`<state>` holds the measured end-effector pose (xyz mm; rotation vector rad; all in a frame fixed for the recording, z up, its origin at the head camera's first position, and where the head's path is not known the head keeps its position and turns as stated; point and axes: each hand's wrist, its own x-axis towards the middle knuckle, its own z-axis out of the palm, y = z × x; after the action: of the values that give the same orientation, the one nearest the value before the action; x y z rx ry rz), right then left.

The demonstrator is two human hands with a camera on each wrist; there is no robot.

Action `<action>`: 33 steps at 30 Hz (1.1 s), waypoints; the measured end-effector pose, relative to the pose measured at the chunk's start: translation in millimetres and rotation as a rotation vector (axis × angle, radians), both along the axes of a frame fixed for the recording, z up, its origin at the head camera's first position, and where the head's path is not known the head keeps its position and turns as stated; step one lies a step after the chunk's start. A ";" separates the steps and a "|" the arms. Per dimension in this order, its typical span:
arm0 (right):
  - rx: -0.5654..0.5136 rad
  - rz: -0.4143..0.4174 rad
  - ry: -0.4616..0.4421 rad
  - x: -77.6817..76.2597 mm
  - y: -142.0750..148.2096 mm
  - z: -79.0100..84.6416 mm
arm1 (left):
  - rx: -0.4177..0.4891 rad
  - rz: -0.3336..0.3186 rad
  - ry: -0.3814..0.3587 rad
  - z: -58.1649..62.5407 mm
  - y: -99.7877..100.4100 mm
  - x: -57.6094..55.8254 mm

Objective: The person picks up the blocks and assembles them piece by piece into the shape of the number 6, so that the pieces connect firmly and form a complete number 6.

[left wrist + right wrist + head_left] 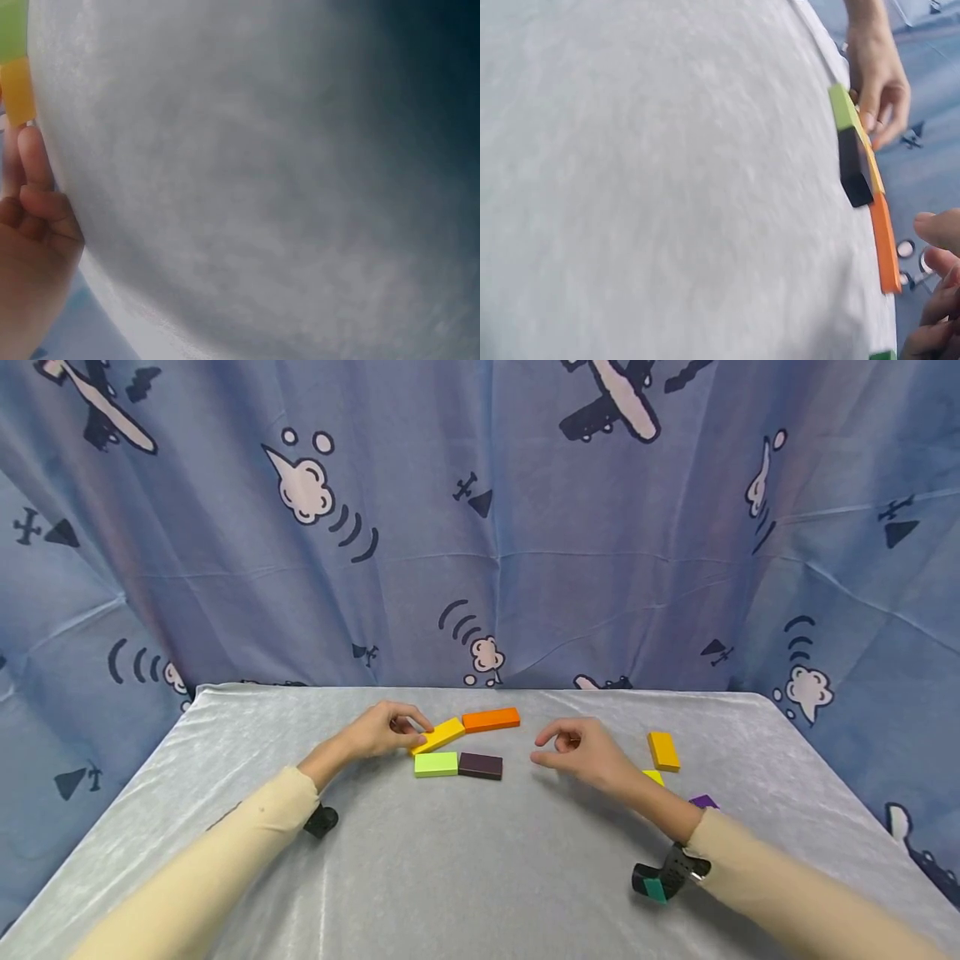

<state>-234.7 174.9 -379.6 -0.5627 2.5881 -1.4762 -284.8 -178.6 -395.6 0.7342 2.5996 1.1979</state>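
Observation:
My left hand (pixel 382 729) pinches the near left end of a yellow-orange block (pixel 442 735) between thumb and fingers. The block lies slanted, its far end meeting an orange block (pixel 491 720). Just in front, a lime-green block (pixel 436 765) and a dark purple-brown block (pixel 481 766) sit end to end. My right hand (pixel 588 752) hovers to the right of these blocks, thumb and index finger apart, holding nothing. In the left wrist view, fingertips touch the end of the yellow-orange block (pixel 18 90).
Right of my right hand lie another amber block (pixel 663 752), a yellow block (pixel 654 777) and a purple block (pixel 703 802), the latter two partly hidden by the arm. A green block (pixel 883 355) peeks in at the right wrist view's bottom. A patterned curtain (pixel 480 527) hangs behind the cloth-covered table (pixel 450 877).

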 end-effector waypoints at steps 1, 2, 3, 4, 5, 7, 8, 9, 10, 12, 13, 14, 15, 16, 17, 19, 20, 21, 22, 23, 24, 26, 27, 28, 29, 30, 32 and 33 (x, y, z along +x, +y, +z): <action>-0.001 -0.004 -0.006 0.4 5.0 1.4 | 0.001 -0.001 0.000 -0.2 0.2 -0.2; 0.000 -0.015 -0.005 0.2 9.7 1.9 | 0.002 0.000 0.000 0.0 0.4 0.0; 0.004 -0.023 -0.002 0.1 14.3 2.2 | 0.003 0.001 -0.001 0.0 0.5 -0.1; 0.006 -0.033 -0.002 0.0 18.6 2.7 | 0.004 0.001 0.000 0.0 0.4 -0.2; 0.010 -0.042 -0.002 0.2 22.6 3.2 | 0.005 0.000 0.000 -0.2 0.2 -0.3; 0.017 -0.055 0.009 0.6 30.7 4.1 | 0.007 0.001 -0.001 -0.8 0.0 -0.8; 0.019 -0.067 0.016 0.4 34.5 4.1 | 0.007 0.001 -0.003 -0.8 0.0 -0.9; 0.018 -0.071 0.020 0.5 38.5 4.2 | 0.009 0.001 -0.003 -0.9 -0.1 -1.1; 0.018 -0.078 0.026 0.4 42.3 4.5 | 0.009 0.000 -0.003 -1.0 0.0 -1.2; 0.024 -0.087 0.045 0.4 50.2 4.9 | 0.010 -0.003 -0.001 -0.5 0.0 -1.0; 0.026 -0.090 0.053 0.0 54.1 4.9 | 0.011 -0.003 -0.002 -0.2 0.1 -0.8; 0.027 -0.095 0.060 -0.2 57.9 4.9 | 0.012 -0.003 -0.002 -0.1 0.2 -0.7; 0.028 -0.096 0.068 -0.4 61.6 5.1 | 0.012 -0.002 -0.002 0.0 0.3 -0.5; 0.026 -0.098 0.074 -0.8 65.1 5.2 | 0.012 -0.002 -0.002 -0.1 0.2 -0.3; 0.026 -0.102 0.076 -1.0 68.6 5.4 | 0.013 -0.002 -0.003 0.0 0.2 -0.1; 0.024 -0.110 0.080 -1.8 74.9 6.0 | 0.013 0.002 -0.009 -0.5 0.1 0.1; 0.026 -0.117 0.078 -1.9 77.9 6.4 | 0.011 0.003 -0.010 -0.6 -0.2 0.2; 0.030 -0.122 0.078 -1.8 80.7 7.2 | 0.007 0.005 -0.012 -0.7 -0.5 0.4; 0.035 -0.128 0.077 -1.6 83.5 7.9 | 0.005 0.007 -0.013 -0.7 -0.7 0.6; 0.046 -0.133 0.077 -1.3 86.3 8.7 | 0.004 0.007 -0.012 -0.8 -0.9 0.5; 0.057 -0.135 0.078 -0.9 89.2 9.5 | 0.002 0.008 -0.012 -0.9 -1.0 0.6; 0.078 -0.139 0.076 -0.1 95.5 10.3 | 0.001 0.009 -0.012 -1.1 -1.3 0.6; 0.085 -0.138 0.074 0.4 99.0 10.5 | 0.003 0.009 -0.011 -1.1 -1.4 0.5; 0.092 -0.137 0.071 1.2 102.6 10.4 | 0.005 0.008 -0.010 -1.2 -1.3 0.3; 0.098 -0.134 0.068 2.1 106.3 10.2 | 0.007 0.007 -0.010 -1.3 -1.2 0.2; 0.103 -0.133 0.063 3.3 110.2 9.7 | 0.008 0.007 -0.010 -1.1 -0.9 0.4; 0.119 -0.128 0.054 6.3 118.3 8.4 | 0.010 0.003 -0.005 -1.4 -0.6 0.1; 0.126 -0.125 0.052 8.3 122.5 7.8 | 0.011 0.001 -0.004 -1.2 -0.4 0.2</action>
<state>-226.5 297.4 -371.8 -0.4381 2.7782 -1.3368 -284.5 -178.9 -396.8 0.7320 2.5929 1.2138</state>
